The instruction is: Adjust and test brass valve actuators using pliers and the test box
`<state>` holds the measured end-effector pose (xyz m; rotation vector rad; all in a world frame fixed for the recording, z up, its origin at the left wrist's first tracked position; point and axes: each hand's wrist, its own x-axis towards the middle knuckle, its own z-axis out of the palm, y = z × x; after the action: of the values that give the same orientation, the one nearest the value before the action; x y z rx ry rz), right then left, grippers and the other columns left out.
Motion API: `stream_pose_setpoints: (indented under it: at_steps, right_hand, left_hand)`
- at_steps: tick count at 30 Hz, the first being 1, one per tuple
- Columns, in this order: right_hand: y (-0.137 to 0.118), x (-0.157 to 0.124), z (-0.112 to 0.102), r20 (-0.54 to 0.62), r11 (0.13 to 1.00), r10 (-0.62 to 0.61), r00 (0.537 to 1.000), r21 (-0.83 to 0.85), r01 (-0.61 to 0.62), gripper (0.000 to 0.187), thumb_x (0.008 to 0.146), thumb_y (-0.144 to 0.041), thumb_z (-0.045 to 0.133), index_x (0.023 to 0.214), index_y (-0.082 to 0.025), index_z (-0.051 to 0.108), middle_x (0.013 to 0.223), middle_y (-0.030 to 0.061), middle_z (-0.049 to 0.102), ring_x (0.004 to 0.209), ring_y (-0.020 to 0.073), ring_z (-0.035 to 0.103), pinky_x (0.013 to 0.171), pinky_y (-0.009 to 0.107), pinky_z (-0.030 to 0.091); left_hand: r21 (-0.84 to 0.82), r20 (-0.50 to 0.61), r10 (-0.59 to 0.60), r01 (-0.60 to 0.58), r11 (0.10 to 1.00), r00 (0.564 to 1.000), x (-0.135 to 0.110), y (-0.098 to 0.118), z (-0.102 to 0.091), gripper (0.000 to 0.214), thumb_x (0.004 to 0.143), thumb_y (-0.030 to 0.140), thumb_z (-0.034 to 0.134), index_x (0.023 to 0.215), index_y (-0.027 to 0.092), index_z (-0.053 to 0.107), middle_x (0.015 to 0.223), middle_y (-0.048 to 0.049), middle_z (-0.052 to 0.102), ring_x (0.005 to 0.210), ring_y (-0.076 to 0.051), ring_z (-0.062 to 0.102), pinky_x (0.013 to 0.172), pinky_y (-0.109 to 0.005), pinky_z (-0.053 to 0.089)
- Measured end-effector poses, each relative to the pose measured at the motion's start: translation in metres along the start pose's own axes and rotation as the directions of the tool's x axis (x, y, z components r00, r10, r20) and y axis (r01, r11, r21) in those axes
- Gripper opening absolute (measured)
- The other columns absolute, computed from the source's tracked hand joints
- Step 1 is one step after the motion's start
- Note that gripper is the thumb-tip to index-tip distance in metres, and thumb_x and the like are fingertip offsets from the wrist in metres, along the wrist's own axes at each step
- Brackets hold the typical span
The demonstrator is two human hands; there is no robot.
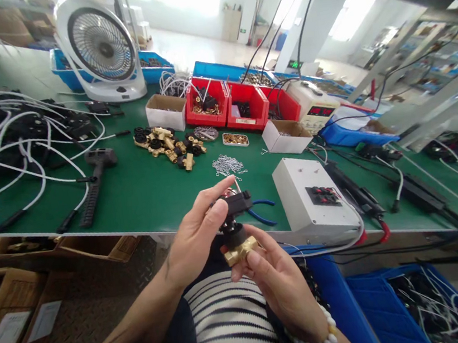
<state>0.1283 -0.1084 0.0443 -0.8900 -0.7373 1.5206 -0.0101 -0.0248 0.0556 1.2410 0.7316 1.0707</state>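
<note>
Over my lap, just in front of the green table's edge point(144, 230), I hold a small valve between both hands. Its brass body point(239, 251) sits in the pinched fingers of my right hand point(274, 275). Above it, my left hand point(197, 234) grips the black plastic top point(237, 203), thumb and forefinger closed round it. A pile of similar brass fittings with black parts point(169, 145) lies on the table further back. Blue-handled pliers point(262, 212) rest on the table just behind my hands.
A white switch box point(312, 200) stands right of my hands. Red bins point(226, 104), cardboard boxes point(164, 112), a heap of metal clips point(228, 165), a white fan point(101, 47) and tangled white cables point(18, 143) fill the table. Blue crates point(394, 307) are below right.
</note>
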Motion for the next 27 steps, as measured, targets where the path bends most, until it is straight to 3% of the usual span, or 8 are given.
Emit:
stream_pose_setpoints:
  at_steps: [4,6,8,14,20,24,27]
  right_hand:
    - [-0.006,-0.001,0.002,0.043,0.994,0.045,0.998,0.098,-0.049,0.03,0.088,-0.034,0.069,0.117,-0.027,0.066,0.089,0.0023,0.074,0.066,0.007,0.065,0.067,0.019,0.051]
    - [-0.01,-0.002,0.003,0.09,0.982,0.088,0.992,0.159,-0.102,0.027,0.089,-0.034,0.067,0.116,-0.025,0.067,0.091,0.0037,0.074,0.064,0.0055,0.063,0.064,0.016,0.049]
    - [-0.011,-0.003,0.005,0.101,0.982,0.09,0.991,0.159,-0.105,0.029,0.089,-0.034,0.067,0.117,-0.026,0.067,0.089,0.0031,0.074,0.063,0.0051,0.063,0.064,0.016,0.049]
    - [-0.002,-0.004,0.009,-0.008,0.997,-0.075,0.997,-0.026,0.075,0.04,0.086,-0.029,0.071,0.123,-0.029,0.058,0.081,-0.0023,0.071,0.068,0.0107,0.068,0.071,0.025,0.055]
    - [-0.011,0.002,0.008,-0.02,0.997,-0.075,0.997,-0.016,0.074,0.033,0.086,-0.035,0.07,0.116,-0.025,0.059,0.078,-0.0022,0.071,0.059,0.0074,0.063,0.062,0.02,0.051]
    - [-0.018,0.003,0.006,-0.075,0.998,-0.044,0.996,0.035,0.047,0.029,0.089,-0.039,0.066,0.113,-0.024,0.061,0.079,-0.0001,0.071,0.054,0.0041,0.057,0.055,0.015,0.046]
    - [-0.017,0.003,0.005,-0.115,0.999,-0.036,0.993,-0.028,0.033,0.032,0.088,-0.041,0.066,0.115,-0.025,0.059,0.083,0.0026,0.072,0.058,0.0055,0.056,0.053,0.014,0.043]
  left_hand:
    - [0.174,-0.001,0.211,-0.208,0.963,0.977,-0.006,0.002,0.007,0.038,0.099,0.04,0.048,0.136,0.035,0.053,0.141,0.0022,0.054,0.132,-0.017,0.047,0.114,-0.027,0.032]
    - [0.227,-0.005,0.263,-0.255,0.94,0.965,-0.008,0.003,0.009,0.039,0.099,0.038,0.048,0.138,0.035,0.051,0.145,0.0035,0.051,0.134,-0.014,0.045,0.113,-0.023,0.032]
    - [0.24,-0.022,0.254,-0.241,0.94,0.967,-0.01,0.003,0.011,0.04,0.1,0.037,0.046,0.14,0.034,0.049,0.144,0.0035,0.052,0.133,-0.013,0.047,0.113,-0.022,0.032]
    - [0.355,-0.05,0.285,-0.249,0.901,0.957,-0.015,0.003,0.014,0.039,0.1,0.038,0.046,0.138,0.032,0.051,0.144,0.0021,0.053,0.131,-0.013,0.048,0.113,-0.023,0.034]
    - [0.41,0.087,0.288,-0.298,0.862,0.954,-0.013,0.004,0.003,0.049,0.099,0.045,0.043,0.146,0.031,0.039,0.151,-0.0018,0.046,0.137,-0.02,0.044,0.118,-0.035,0.031]
    - [0.558,0.177,0.275,-0.326,0.763,0.945,-0.018,0.004,-0.004,0.071,0.09,0.056,0.054,0.15,0.027,0.029,0.158,-0.008,0.033,0.145,-0.025,0.031,0.12,-0.042,0.028]
    - [0.669,0.198,0.282,-0.34,0.662,0.939,-0.025,0.005,-0.004,0.091,0.08,0.055,0.069,0.151,0.025,0.022,0.153,-0.0111,0.035,0.142,-0.026,0.035,0.117,-0.04,0.035]
